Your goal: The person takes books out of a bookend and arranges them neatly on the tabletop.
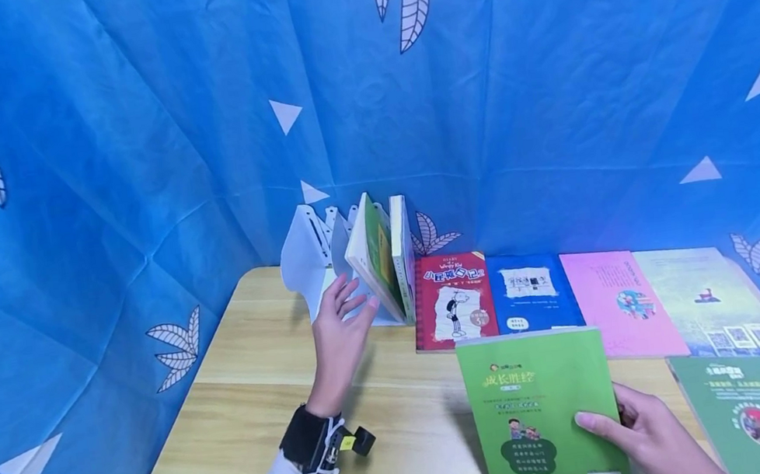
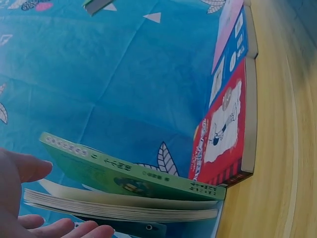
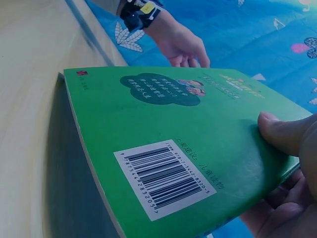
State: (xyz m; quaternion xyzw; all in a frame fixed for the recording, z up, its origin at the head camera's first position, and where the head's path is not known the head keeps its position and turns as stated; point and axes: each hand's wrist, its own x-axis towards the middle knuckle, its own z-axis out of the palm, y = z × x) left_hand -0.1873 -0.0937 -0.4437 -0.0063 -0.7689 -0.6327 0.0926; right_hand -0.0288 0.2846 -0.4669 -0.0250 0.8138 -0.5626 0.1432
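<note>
My right hand (image 1: pixel 656 432) grips a bright green book (image 1: pixel 545 390) by its right edge, thumb on the cover and fingers behind. Its barcode (image 3: pixel 166 178) shows large in the right wrist view. My left hand (image 1: pixel 342 339) has its fingers loosely spread beside a white book rack (image 1: pixel 301 258) at the back of the table. In that rack a book with a green cover (image 1: pixel 377 257) leans over, right by the left fingertips. Another book (image 1: pixel 402 262) stands upright to its right. The left wrist view shows the upright book's green spine (image 2: pixel 124 168) and the leaning book's pages (image 2: pixel 124 208).
Right of the rack lie a red book (image 1: pixel 454 303), a blue book (image 1: pixel 534 294), a pink book (image 1: pixel 623 307) and a pale yellow-blue book (image 1: pixel 711 301). A darker green book (image 1: pixel 759 413) lies at the right front. A blue patterned cloth (image 1: pixel 364 98) hangs behind the wooden table (image 1: pixel 232 418).
</note>
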